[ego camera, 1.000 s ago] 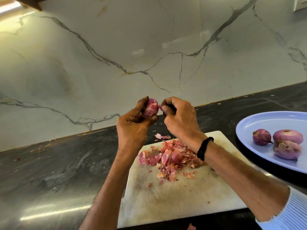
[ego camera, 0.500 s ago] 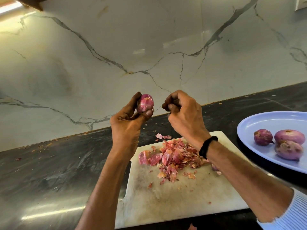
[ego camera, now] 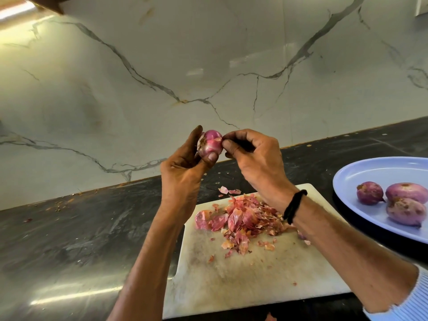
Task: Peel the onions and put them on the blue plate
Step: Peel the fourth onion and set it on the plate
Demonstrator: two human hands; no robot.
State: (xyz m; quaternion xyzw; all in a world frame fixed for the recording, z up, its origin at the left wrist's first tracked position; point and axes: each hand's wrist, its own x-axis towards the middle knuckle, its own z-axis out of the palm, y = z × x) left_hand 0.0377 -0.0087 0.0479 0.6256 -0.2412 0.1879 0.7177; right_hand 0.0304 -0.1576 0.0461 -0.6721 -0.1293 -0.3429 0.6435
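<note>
A red onion (ego camera: 209, 143) is gripped in the left hand (ego camera: 183, 172) above the bench's (ego camera: 69, 239) back edge while its skin is pinched by the right hand's (ego camera: 252, 158) fingers (ego camera: 228, 144).

A small pink-purple onion (ego camera: 209, 145), partly peeled, root end turned left, is held above the bench in the left hand (ego camera: 183, 172). The oval blue plate (ego camera: 347, 174) lies at the bench's right edge and carries three peeled onions (ego camera: 369, 193), which are clustered and touching.

Open counter (ego camera: 69, 239) left of the cutting board (ego camera: 243, 281), peel heap (ego camera: 243, 216) crowding its far half, near half free, three onions (ego camera: 404, 192) on the plate (ego camera: 370, 172), wall (ego camera: 208, 66) behind.
</note>
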